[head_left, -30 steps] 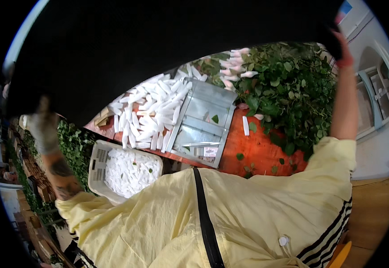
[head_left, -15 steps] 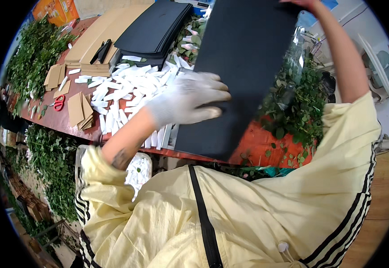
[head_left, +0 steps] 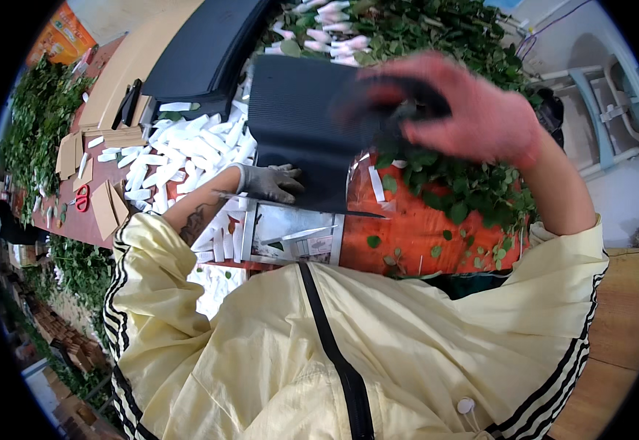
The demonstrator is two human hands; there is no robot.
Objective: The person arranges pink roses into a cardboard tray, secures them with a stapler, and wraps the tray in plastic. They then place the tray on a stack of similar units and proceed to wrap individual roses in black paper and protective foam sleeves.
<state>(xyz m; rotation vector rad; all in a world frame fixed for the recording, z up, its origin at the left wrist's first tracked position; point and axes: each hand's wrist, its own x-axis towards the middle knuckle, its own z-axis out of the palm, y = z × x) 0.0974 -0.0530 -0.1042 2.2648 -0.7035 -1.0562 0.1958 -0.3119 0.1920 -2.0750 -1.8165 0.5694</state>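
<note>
A black ribbed sheet (head_left: 290, 110) lies over a metal-framed panel (head_left: 334, 249), with creases across its left part. My left hand (head_left: 272, 183), in a grey glove, rests on the sheet's near left part with fingers extended. My right hand (head_left: 473, 110), in a pinkish-red glove and blurred by motion, is wrapped round the curled right part of the sheet. Clear film (head_left: 357, 174) shows along the sheet's near right edge. Many small white sleeves (head_left: 195, 143) lie heaped left of it. Beyond it are rose heads in pale sleeves (head_left: 330, 33).
Leafy stems (head_left: 481, 176) spread over the red tabletop (head_left: 415, 238) at the right. At the left are stacked black sheets (head_left: 195, 59), brown cardboard (head_left: 133, 55), a black stapler-like tool (head_left: 127, 104), red-handled scissors (head_left: 82, 198) and more greenery (head_left: 45, 110). A whitish chair (head_left: 598, 110) stands right.
The black sheet has come down from its raised, flat position and is now bent. My right hand has moved nearer with its edge. My left hand has shifted left and nearer.
</note>
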